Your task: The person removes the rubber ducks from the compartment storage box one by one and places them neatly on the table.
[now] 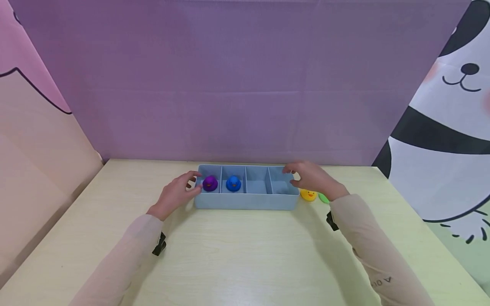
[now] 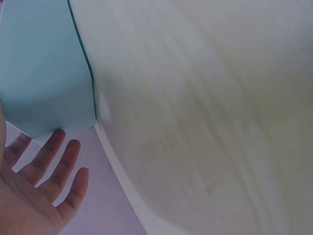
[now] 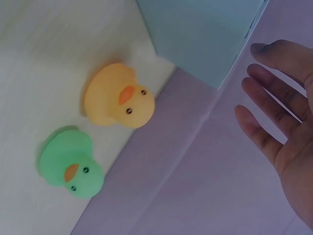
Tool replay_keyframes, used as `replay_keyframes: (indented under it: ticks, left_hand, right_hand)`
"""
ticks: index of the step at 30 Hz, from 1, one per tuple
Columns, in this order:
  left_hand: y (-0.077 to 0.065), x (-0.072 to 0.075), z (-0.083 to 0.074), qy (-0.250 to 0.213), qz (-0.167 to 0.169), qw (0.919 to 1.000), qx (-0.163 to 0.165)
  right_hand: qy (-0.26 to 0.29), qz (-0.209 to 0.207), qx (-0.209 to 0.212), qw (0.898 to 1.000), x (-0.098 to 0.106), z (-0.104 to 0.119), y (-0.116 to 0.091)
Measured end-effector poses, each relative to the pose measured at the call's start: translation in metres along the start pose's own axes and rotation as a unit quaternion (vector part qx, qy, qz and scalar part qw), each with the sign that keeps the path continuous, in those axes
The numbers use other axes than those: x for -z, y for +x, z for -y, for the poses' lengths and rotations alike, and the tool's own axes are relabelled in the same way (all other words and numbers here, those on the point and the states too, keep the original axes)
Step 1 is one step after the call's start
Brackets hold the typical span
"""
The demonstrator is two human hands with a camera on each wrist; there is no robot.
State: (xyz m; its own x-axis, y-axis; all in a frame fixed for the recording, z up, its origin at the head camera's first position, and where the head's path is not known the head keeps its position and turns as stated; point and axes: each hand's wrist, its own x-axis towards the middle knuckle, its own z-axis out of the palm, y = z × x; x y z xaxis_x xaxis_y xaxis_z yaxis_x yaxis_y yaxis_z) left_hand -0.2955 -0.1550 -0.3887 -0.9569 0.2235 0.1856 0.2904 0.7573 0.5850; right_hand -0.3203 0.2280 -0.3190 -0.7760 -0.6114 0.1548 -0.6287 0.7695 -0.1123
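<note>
A light blue four-compartment box (image 1: 246, 202) sits on the table. In its leftmost compartment is a purple rubber duck (image 1: 210, 183); a blue rubber duck (image 1: 233, 183) occupies the one beside it. My left hand (image 1: 177, 192) is at the box's left end with fingers spread; whether they touch it I cannot tell. At the right end hovers my right hand (image 1: 315, 178), fingers loosely bent, holding nothing. Right of the box stand a yellow rubber duck (image 3: 117, 95) and a green rubber duck (image 3: 72, 162), the green one mostly hidden by the right wrist in the head view.
The pale wooden table (image 1: 245, 255) ends at a purple cloth backdrop (image 1: 237, 85) just behind the box. Printed cloth panels border the left and right sides, with a panda (image 1: 455, 127) on the right one.
</note>
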Motion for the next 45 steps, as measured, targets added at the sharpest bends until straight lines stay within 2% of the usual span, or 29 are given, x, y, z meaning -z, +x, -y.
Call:
replay_keyframes:
  ticks: [16, 30, 45]
  left_hand:
    - [0.000, 0.000, -0.001, 0.004, -0.001, 1.0000, 0.002]
    - [0.000, 0.000, -0.001, 0.009, 0.001, 0.9999, 0.006]
    - [0.001, -0.001, -0.003, 0.006, -0.001, 1.0000, -0.001]
  right_hand:
    - [-0.007, -0.004, 0.053, 0.999, -0.012, 0.031, 0.034]
    - [0.010, 0.033, 0.046, 0.998, -0.019, 0.062, 0.061]
    - [0.010, 0.031, 0.062, 0.998, -0.036, 0.077, 0.084]
